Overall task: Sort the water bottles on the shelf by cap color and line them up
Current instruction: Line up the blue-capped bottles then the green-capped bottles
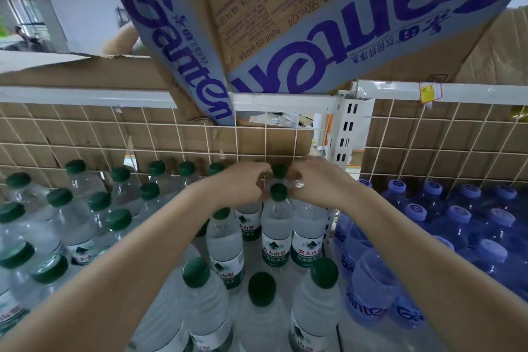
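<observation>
Two bare hands meet at the back of a shelf, on either side of a green-capped bottle (276, 218). The left hand (243, 186) curls its fingers at the bottle's neck from the left; the right hand (314, 183) does the same from the right, though whether either truly grips the bottle or one behind it cannot be told. That bottle stands upright in the back rows of the left bay, close to the white upright post (347, 134). Green-capped bottles (120, 218) fill the left bay, some in rows, others loosely placed. Blue-capped bottles (458, 213) crowd the right bay past the post. A wire grid (85, 134) backed with cardboard closes the rear. A Ganten carton (285, 37) rests tilted on the shelf above.
</observation>
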`<state>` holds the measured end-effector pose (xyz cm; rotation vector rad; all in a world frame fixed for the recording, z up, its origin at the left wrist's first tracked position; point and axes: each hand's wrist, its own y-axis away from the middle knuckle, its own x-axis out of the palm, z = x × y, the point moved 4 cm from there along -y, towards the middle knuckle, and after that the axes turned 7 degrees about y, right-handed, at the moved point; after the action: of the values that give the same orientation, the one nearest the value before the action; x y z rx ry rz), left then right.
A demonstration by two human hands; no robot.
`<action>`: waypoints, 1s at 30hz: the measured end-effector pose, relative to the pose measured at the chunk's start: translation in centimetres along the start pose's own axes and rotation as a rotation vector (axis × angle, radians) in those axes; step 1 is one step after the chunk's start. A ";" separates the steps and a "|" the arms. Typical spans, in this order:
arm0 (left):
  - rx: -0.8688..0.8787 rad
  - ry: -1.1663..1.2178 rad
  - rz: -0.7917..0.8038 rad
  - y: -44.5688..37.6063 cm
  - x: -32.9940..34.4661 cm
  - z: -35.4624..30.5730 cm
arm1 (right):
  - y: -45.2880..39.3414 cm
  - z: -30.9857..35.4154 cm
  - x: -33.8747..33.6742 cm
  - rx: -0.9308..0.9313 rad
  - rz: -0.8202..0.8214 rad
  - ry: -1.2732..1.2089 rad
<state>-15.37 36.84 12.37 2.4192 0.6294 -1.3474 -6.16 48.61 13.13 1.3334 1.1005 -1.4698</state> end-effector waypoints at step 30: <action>-0.096 -0.291 0.194 4.4 -6.6 10.8 | -4.1 11.0 0.3 -0.029 0.273 0.088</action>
<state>-24.02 26.61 12.71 2.0924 0.3645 -1.5083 -12.90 38.99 13.57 1.4762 0.9479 -1.2016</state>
